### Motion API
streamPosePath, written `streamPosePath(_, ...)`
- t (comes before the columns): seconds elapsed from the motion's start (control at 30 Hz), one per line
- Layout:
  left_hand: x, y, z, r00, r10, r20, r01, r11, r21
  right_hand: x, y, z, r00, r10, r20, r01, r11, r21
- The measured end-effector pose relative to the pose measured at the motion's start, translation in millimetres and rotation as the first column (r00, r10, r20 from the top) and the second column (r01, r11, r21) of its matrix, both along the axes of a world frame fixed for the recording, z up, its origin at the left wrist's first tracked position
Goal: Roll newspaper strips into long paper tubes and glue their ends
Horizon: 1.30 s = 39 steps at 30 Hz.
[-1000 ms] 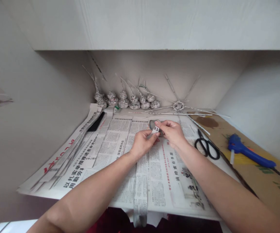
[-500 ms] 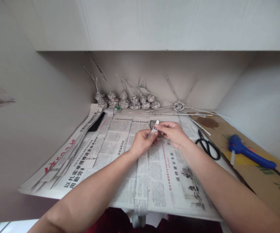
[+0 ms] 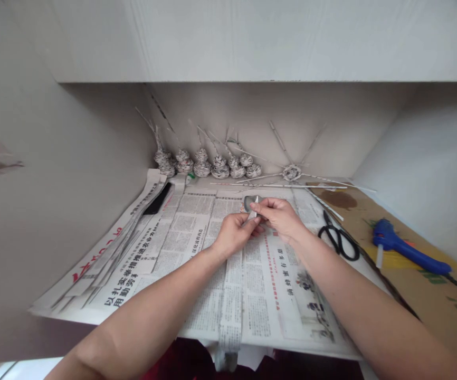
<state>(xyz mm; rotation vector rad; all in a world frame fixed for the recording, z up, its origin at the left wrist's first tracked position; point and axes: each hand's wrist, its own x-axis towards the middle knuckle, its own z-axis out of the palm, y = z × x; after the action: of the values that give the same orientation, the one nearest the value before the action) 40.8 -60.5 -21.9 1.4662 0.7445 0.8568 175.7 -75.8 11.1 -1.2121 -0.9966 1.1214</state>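
Over the middle of the newspaper-covered table, my left hand (image 3: 234, 230) pinches a narrow paper strip (image 3: 253, 213) between thumb and fingers. The thumb and fingertips of my right hand (image 3: 279, 214) close on the upper end of this same strip, so both hands nearly touch. Only a thin white edge shows between the fingers. A newsprint strip (image 3: 229, 316) runs from under my left hand toward me and hangs over the front edge; whether it is the held piece, I cannot tell. Just behind the fingers sits a small grey round container (image 3: 248, 202), partly hidden by my right hand.
Several woven paper gourds (image 3: 202, 164) line the back wall, with a spoked paper weaving (image 3: 292, 172) beside them. Black scissors (image 3: 337, 240) and a blue glue gun (image 3: 405, 248) on cardboard (image 3: 430, 311) lie right. Left are stacked newspaper strips (image 3: 133, 227) and a black phone-like object (image 3: 158, 199).
The strip's end has turned between my fingers: its printed face showed before, and now a thin white edge does. My hands have barely shifted.
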Motion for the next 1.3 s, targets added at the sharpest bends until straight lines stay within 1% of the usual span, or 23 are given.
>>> streamPosePath(0.07, 0, 0, 2.4, 0.999, -0.02, 0.046, 0.022, 0.998, -0.061, 2, 1, -1, 0.998, 0.052, 0.024, -0.052, 0.998, 0.017)
streamPosePath(0.17, -1, -1, 5.4, 0.995, -0.037, 0.092, 0.047, 0.993, -0.106, 6, 0, 1, 0.986, 0.157, 0.053, -0.157, 0.988, -0.004)
streamPosePath(0.23, -1, -2, 6.9, 0.995, -0.04, 0.096, 0.051, 0.992, -0.113, 7, -1, 3, 0.989, 0.145, 0.04, -0.144, 0.989, -0.02)
streamPosePath(0.33, -1, -3, 8.4, 0.995, -0.047, 0.088, 0.058, 0.99, -0.126, 5, -2, 5, 0.998, 0.07, -0.001, -0.07, 0.997, -0.027)
streamPosePath(0.47, 1, -5, 9.0, 0.993, -0.068, 0.1, 0.084, 0.983, -0.164, 0, -4, 6, 0.998, 0.052, -0.022, -0.052, 0.998, -0.038)
streamPosePath(0.6, 2, -5, 8.1, 0.989, -0.094, 0.119, 0.113, 0.979, -0.17, -1, -5, 6, 0.997, 0.08, -0.02, -0.081, 0.995, -0.055)
streamPosePath(0.73, 0, -4, 7.6, 0.982, -0.124, 0.143, 0.148, 0.975, -0.169, 4, -6, 8, 0.982, 0.187, 0.006, -0.187, 0.98, -0.062)
streamPosePath(0.8, 0, -4, 7.5, 0.98, -0.136, 0.144, 0.159, 0.973, -0.168, 6, -6, 9, 0.98, 0.199, 0.014, -0.197, 0.977, -0.079)
streamPosePath(0.93, 1, -5, 6.4, 0.982, -0.138, 0.133, 0.158, 0.974, -0.162, 4, -6, 8, 0.991, 0.136, -0.017, -0.137, 0.988, -0.067)
streamPosePath(1.1, 2, -6, 5.0, 0.98, -0.175, 0.097, 0.189, 0.968, -0.162, 0, -7, 8, 0.998, 0.058, -0.039, -0.059, 0.998, -0.037)
streamPosePath(1.17, 1, -6, 5.2, 0.979, -0.177, 0.102, 0.192, 0.966, -0.17, 2, -7, 9, 0.996, 0.082, -0.031, -0.084, 0.995, -0.055)
streamPosePath(1.23, 1, -5, 5.4, 0.978, -0.179, 0.104, 0.195, 0.965, -0.177, 6, -8, 11, 0.987, 0.158, 0.006, -0.157, 0.983, -0.096)
streamPosePath(1.3, 1, -5, 5.3, 0.977, -0.184, 0.105, 0.201, 0.962, -0.184, 9, -7, 12, 0.977, 0.21, 0.043, -0.204, 0.973, -0.109)
